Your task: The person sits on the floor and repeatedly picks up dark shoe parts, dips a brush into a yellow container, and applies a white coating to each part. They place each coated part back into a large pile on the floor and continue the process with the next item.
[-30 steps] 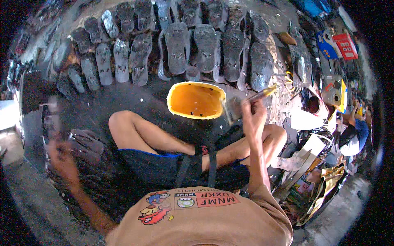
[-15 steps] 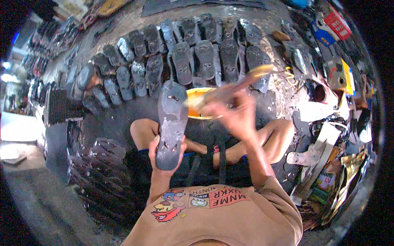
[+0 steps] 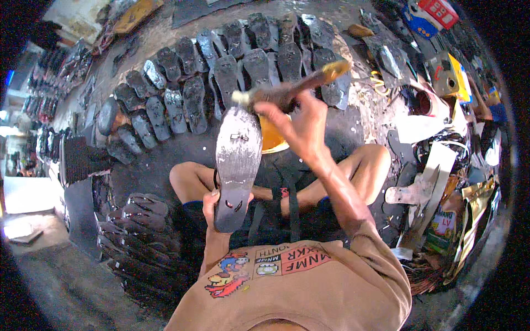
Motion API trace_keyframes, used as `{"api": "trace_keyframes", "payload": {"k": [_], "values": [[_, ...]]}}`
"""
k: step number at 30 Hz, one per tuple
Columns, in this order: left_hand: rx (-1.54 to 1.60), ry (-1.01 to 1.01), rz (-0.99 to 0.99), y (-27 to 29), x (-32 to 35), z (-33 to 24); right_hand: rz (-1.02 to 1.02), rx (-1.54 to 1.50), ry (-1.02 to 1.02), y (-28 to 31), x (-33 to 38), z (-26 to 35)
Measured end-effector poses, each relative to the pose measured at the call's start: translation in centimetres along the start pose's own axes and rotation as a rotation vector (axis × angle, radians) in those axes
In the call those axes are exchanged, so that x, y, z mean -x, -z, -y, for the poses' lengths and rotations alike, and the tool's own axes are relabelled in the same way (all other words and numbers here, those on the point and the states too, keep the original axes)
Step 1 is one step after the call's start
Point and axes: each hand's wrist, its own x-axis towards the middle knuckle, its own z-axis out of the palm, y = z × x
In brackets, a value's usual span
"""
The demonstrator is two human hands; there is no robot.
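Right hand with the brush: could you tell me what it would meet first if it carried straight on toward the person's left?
Probably the toe end of the grey shoe sole in the left hand; the right hand holds the wooden-handled brush with bristles right at it, though depth is unclear.

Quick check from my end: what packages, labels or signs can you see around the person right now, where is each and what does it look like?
Red box: top right on the floor, rectangular, red with white patches.
Yellow-edged box: right, above the person's right knee, greyish with a yellow side.
Green and yellow printed packet: lower right among the scraps, flat.
Gold foil wrapper: far right, crumpled and shiny.
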Motion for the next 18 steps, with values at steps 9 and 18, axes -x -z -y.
{"api": "trace_keyframes", "payload": {"k": [9,18], "values": [[-0.264,-0.003,0.308,1.0,-2.4,-0.2,-0.111,0.069,-0.009,2.7,-0.9,-2.5],[-0.006,-0.162,0.042,-6.4,-5.3,-1.0,0.305,-0.08,0.058,0.6,8.6,0.7]]}}
